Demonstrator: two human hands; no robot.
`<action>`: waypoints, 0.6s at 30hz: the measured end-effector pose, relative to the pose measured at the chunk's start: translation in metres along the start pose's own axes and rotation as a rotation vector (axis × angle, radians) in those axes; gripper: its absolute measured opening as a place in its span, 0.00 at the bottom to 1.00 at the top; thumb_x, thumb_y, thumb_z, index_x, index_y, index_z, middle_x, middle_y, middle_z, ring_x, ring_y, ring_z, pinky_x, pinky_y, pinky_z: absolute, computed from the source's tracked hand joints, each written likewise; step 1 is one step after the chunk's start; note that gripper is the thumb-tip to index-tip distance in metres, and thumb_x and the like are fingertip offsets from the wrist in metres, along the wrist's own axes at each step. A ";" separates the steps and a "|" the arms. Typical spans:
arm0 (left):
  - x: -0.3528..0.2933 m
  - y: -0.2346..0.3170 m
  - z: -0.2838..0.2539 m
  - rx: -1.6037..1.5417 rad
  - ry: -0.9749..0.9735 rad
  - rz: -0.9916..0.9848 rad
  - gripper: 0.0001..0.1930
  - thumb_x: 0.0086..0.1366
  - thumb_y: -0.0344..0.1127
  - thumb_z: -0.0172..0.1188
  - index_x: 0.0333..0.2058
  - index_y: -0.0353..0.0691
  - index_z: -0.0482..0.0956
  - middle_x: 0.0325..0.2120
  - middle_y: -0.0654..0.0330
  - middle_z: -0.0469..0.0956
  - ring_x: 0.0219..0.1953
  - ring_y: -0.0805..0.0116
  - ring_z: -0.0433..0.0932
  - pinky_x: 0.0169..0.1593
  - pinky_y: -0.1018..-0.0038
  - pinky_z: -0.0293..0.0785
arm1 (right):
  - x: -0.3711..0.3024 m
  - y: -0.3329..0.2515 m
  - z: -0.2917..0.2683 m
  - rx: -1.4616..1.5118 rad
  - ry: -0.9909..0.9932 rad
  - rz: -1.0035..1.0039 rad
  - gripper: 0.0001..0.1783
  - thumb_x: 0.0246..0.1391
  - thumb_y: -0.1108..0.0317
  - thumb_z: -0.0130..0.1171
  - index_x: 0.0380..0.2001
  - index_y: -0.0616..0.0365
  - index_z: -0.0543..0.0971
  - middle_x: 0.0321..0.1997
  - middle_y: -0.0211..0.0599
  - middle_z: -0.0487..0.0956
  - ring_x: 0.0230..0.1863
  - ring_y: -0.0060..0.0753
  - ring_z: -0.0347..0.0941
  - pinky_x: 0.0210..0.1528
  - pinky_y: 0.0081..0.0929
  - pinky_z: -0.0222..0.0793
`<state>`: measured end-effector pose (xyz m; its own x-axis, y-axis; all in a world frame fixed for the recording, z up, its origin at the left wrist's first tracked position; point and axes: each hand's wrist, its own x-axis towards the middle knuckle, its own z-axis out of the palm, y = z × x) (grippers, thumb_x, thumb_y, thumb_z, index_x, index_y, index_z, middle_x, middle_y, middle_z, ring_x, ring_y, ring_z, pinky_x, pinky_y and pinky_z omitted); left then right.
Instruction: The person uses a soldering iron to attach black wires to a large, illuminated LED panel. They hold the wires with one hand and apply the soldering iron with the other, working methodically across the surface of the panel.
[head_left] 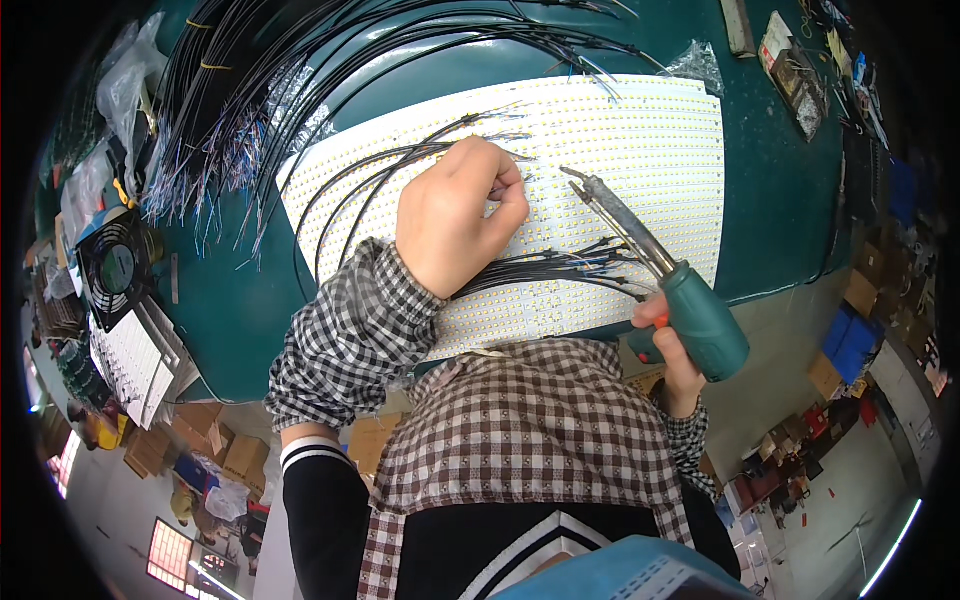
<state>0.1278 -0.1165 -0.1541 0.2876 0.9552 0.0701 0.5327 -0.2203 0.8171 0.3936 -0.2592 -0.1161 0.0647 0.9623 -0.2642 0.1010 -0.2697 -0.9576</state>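
My left hand (455, 215) is over the white LED board (640, 180), thumb and forefinger closed in a pinch. What lies between the fingertips is too small to make out. Thin black cables (345, 183) with bare coloured ends lie beside and under this hand. A second bundle of black cables (540, 272) crosses the lower part of the board. In my right hand (680, 372) is a green soldering gun (708, 325), a finger at its red trigger. Its forked metal tip points up and left above the board, apart from my left fingers.
A thick bunch of black cables (225, 75) covers the far left of the green table (780, 200). Left of the board are a small fan (112, 262) and stacked white sheets (140, 355). A worn metal-and-paper block (795, 75) sits at the far right.
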 end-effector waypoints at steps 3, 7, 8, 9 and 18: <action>0.000 0.001 0.000 -0.001 0.001 0.002 0.09 0.56 0.24 0.68 0.31 0.39 0.76 0.28 0.59 0.79 0.28 0.61 0.82 0.31 0.68 0.78 | -0.002 0.003 -0.002 -0.042 -0.003 0.005 0.22 0.58 0.64 0.68 0.49 0.71 0.80 0.40 0.43 0.84 0.40 0.35 0.82 0.46 0.33 0.78; -0.001 -0.001 0.001 0.009 0.011 0.028 0.09 0.55 0.24 0.68 0.31 0.39 0.75 0.27 0.59 0.78 0.27 0.60 0.81 0.31 0.68 0.77 | -0.001 0.007 0.000 -0.080 0.007 -0.015 0.25 0.48 0.72 0.78 0.49 0.70 0.81 0.38 0.40 0.87 0.38 0.30 0.85 0.44 0.28 0.81; -0.001 -0.002 0.001 0.014 0.014 0.041 0.09 0.55 0.23 0.68 0.31 0.39 0.75 0.27 0.58 0.78 0.27 0.59 0.81 0.30 0.67 0.77 | -0.001 0.006 0.001 -0.083 0.012 -0.007 0.26 0.48 0.71 0.78 0.49 0.70 0.81 0.37 0.39 0.87 0.38 0.29 0.85 0.45 0.28 0.81; -0.001 -0.002 0.001 0.009 0.015 0.043 0.09 0.55 0.23 0.68 0.31 0.39 0.75 0.27 0.58 0.78 0.27 0.59 0.81 0.30 0.67 0.77 | -0.002 0.007 0.001 -0.104 0.016 -0.008 0.26 0.48 0.71 0.79 0.50 0.70 0.81 0.37 0.39 0.87 0.38 0.29 0.85 0.45 0.28 0.81; -0.002 -0.003 0.002 0.003 0.013 0.043 0.07 0.58 0.23 0.67 0.32 0.38 0.77 0.28 0.62 0.77 0.26 0.71 0.77 0.27 0.77 0.73 | -0.002 0.011 0.003 -0.184 0.017 -0.019 0.31 0.46 0.70 0.80 0.52 0.71 0.80 0.35 0.38 0.88 0.37 0.27 0.85 0.44 0.27 0.81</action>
<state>0.1273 -0.1177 -0.1580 0.2997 0.9473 0.1129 0.5223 -0.2620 0.8115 0.3914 -0.2640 -0.1267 0.0779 0.9670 -0.2427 0.2819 -0.2549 -0.9250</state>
